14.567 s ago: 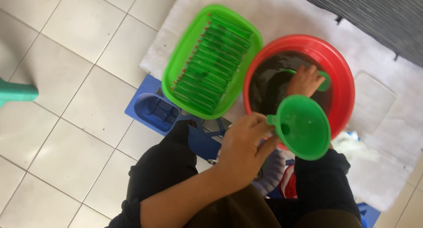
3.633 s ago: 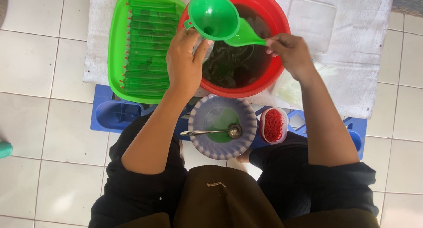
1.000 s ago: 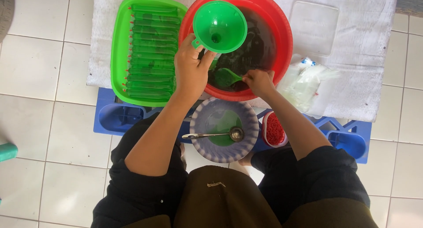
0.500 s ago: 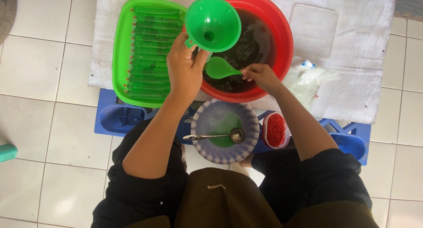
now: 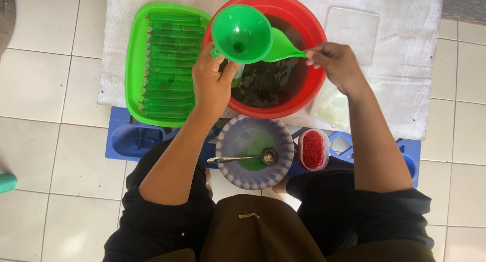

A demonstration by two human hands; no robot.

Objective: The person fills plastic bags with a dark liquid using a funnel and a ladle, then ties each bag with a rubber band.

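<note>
Overhead — red basin (image 5: 309,90) of dark liquid

The floor (image 5: 55,95) is laid with large pale square tiles and thin grey grout lines, evenly lit by soft light. A white cloth (image 5: 410,75) is spread over it at the top. A dark grey woven edge (image 5: 463,4), perhaps a mat, shows in the top right corner, and a teal object (image 5: 6,182) sits at the left edge.
</note>
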